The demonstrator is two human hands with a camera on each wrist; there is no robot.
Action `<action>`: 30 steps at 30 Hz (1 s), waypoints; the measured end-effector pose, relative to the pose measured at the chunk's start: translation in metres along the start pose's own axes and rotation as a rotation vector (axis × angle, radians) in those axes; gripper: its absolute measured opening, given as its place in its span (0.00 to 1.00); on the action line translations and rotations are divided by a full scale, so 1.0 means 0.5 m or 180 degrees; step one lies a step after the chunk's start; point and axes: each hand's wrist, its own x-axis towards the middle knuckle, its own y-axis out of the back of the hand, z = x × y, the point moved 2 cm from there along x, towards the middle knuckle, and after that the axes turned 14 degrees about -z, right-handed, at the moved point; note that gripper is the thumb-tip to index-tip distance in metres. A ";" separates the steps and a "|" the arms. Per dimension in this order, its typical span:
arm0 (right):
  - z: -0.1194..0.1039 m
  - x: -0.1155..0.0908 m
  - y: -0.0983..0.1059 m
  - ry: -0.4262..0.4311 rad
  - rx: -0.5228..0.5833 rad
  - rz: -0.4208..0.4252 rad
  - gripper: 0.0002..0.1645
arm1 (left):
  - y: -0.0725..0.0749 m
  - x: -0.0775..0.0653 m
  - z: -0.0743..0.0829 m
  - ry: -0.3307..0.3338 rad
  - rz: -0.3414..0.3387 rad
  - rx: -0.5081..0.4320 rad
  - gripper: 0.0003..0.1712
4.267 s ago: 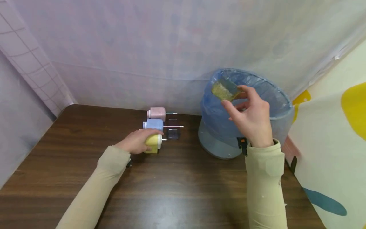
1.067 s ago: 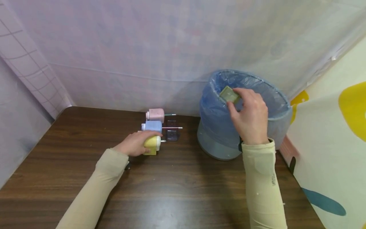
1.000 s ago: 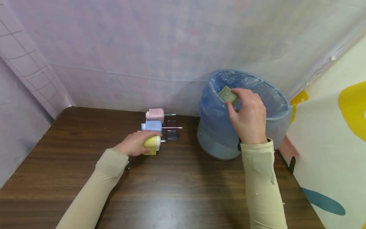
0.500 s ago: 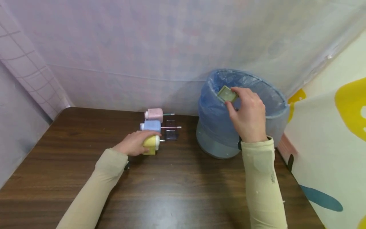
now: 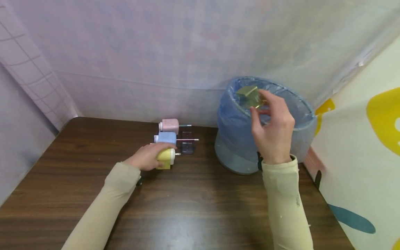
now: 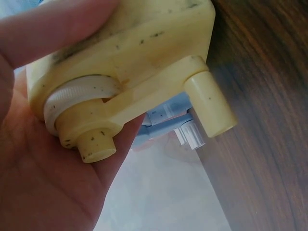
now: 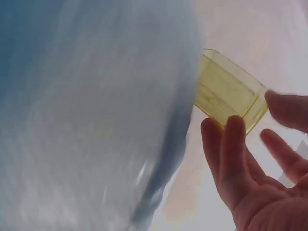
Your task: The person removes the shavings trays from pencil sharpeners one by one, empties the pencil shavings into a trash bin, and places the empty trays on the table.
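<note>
My left hand grips a yellow crank pencil sharpener lying on its side on the table. In the left wrist view its crank handle and white collar show close up, the thumb over the body. My right hand pinches a see-through yellow shavings drawer between thumb and fingers, tilted over the near left rim of a bin lined with a blue bag. In the right wrist view the bag's edge overlaps one end of the drawer.
Beyond the left hand lie a blue sharpener and a pink sharpener, each with a pencil sticking out to the right. Dark clear drawers lie beside those pencils. The grey bin stands at the table's back right, near the wall.
Shavings showed in the drawer 4.3 seconds ago; none are visible now. In the last half second the right hand has turned the drawer and raised it slightly. The left hand stays put.
</note>
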 end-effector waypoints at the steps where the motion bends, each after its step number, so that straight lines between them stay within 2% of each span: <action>1: -0.003 -0.003 -0.005 0.0084 0.0101 -0.0042 0.22 | 0.000 -0.001 0.000 0.0004 -0.0002 -0.0003 0.40; 4: -0.012 -0.016 -0.025 0.0253 0.0305 -0.0335 0.27 | 0.002 -0.002 0.000 0.0010 -0.0005 -0.0021 0.39; 8: -0.020 -0.039 -0.060 0.0352 0.0312 -0.0887 0.32 | 0.001 -0.003 0.002 0.0012 0.0002 -0.0060 0.39; 11: -0.021 -0.059 -0.094 0.0356 0.0309 -0.1272 0.32 | 0.001 -0.005 0.004 0.0007 0.0021 -0.0052 0.39; 14: -0.016 -0.081 -0.129 0.0224 0.0416 -0.1644 0.31 | 0.001 -0.005 0.003 0.0001 0.0032 -0.0028 0.38; 18: -0.005 -0.108 -0.180 -0.0011 0.0512 -0.2156 0.37 | 0.002 -0.005 0.002 -0.0016 0.0039 0.0016 0.39; 21: 0.006 -0.127 -0.224 -0.0052 0.0359 -0.2544 0.40 | 0.002 -0.005 0.003 -0.0036 0.0072 0.0061 0.39; 25: 0.020 -0.149 -0.277 -0.0159 0.0131 -0.3040 0.36 | 0.000 -0.003 0.002 -0.0092 0.0099 0.0097 0.39; 30: 0.035 -0.172 -0.326 -0.0476 -0.0047 -0.3387 0.33 | -0.001 -0.002 0.002 -0.0134 0.0093 0.0081 0.39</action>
